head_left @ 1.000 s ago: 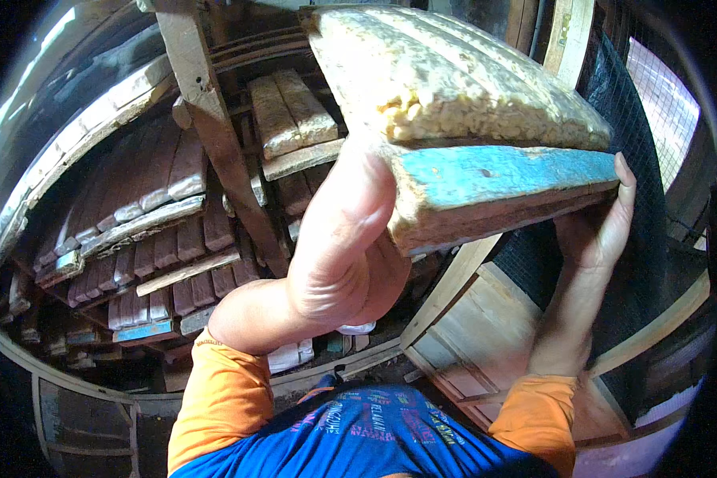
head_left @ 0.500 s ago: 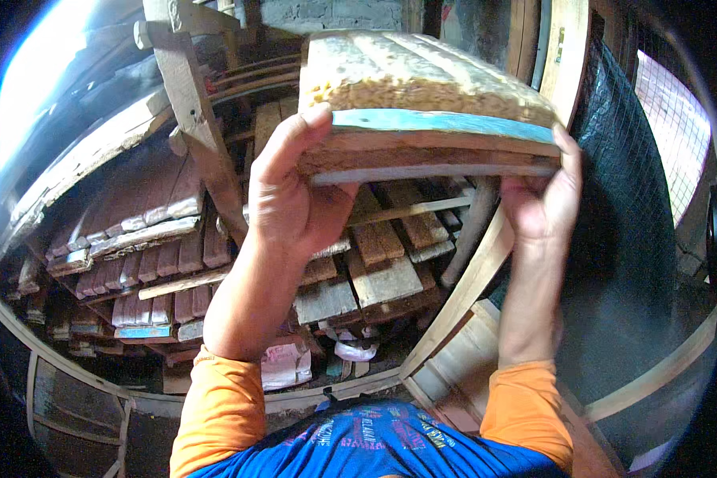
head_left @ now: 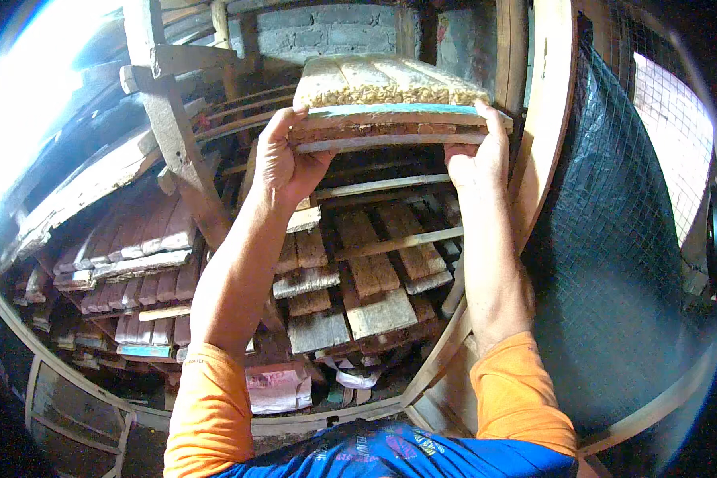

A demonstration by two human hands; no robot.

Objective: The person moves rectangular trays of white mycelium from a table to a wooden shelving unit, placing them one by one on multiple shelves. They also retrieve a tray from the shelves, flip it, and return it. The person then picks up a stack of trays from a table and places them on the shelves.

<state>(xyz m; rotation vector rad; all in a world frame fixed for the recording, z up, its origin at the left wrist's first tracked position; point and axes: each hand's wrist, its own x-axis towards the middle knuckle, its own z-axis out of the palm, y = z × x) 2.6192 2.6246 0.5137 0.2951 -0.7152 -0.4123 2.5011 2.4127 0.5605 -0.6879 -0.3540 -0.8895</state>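
Note:
A wooden tray (head_left: 390, 130) with a blue-painted front edge is raised at the far end of my reach. Long, pale plastic-covered slabs of yellow beans (head_left: 390, 95), resembling tempeh, lie side by side on it. My left hand (head_left: 285, 163) grips the tray's left end, thumb on top and fingers beneath. On the right end my right hand (head_left: 483, 155) is closed in the same way, its thumb near the upper edge. The tray looks nearly level, and the undersides of my fingers are partly hidden.
Below the tray is a wooden rack with several boards (head_left: 374, 271) on slats. To the left, brown slabs (head_left: 127, 231) lie in stacked rows. A slanted post (head_left: 171, 111) stands left, another post (head_left: 546, 103) right, beside dark sheeting behind wire mesh (head_left: 605, 215).
The tray has moved farther away and slightly left, with both my hands still holding it. My arms are stretched out more, and more of the rack shows below.

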